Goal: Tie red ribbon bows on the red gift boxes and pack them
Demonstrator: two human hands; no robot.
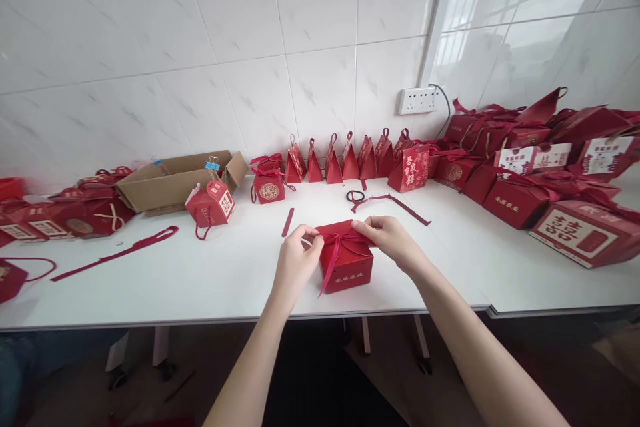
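Observation:
A small red gift box with gold lettering stands upright near the table's front edge. A red ribbon is tied in a bow across its top, one tail hanging down the front. At the box's upper left, my left hand is closed, thumb and fingers pinching the ribbon's left side. My right hand pinches the ribbon at the upper right, its thumb near the lid. Just what lies under the fingertips is partly hidden.
Behind stand several red triangular boxes and scissors beside a loose ribbon. Stacked red boxes fill the right. To the left are a cardboard carton, a red handled box and another ribbon.

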